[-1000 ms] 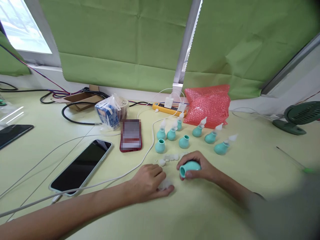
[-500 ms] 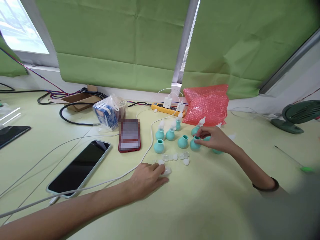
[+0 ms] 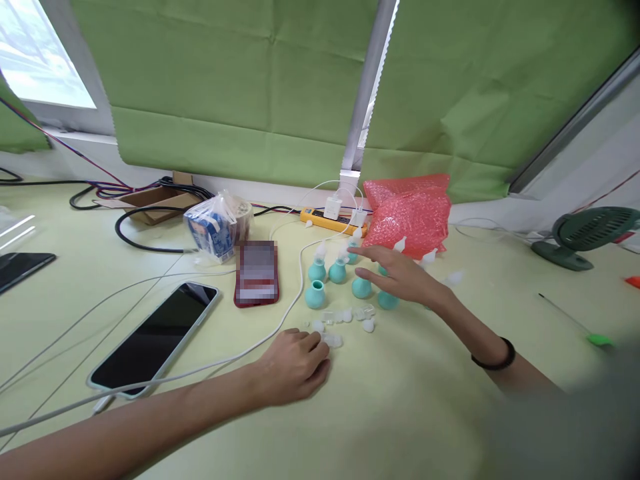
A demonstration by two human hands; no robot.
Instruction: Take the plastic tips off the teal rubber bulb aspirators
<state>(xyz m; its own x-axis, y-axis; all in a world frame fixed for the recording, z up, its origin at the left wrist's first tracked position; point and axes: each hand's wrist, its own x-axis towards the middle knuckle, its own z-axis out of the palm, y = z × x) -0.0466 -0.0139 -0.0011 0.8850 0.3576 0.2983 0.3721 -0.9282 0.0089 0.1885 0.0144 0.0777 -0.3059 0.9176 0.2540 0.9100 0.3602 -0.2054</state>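
Note:
My right hand is spread above the group of teal rubber bulbs, thumb and index finger apart and nothing between them. Under and around it stand a teal bulb and another bulb, partly hidden by the hand. To its left are two bulbs with clear tips, one bulb and a second. An open-necked bulb stands in front of them. My left hand rests on the table with curled fingers beside a clear plastic piece; its fingertips are hidden.
Several small clear parts lie before the bulbs. A red bubble-wrap bag and a yellow power strip are behind. Left are a red-cased phone, a large phone and a white cable. A green fan stands right.
My right hand has let go of the bulb's rim, moved left and opened its fingers. My left hand has drawn back slightly, its fingers more curled. The view has shifted slightly.

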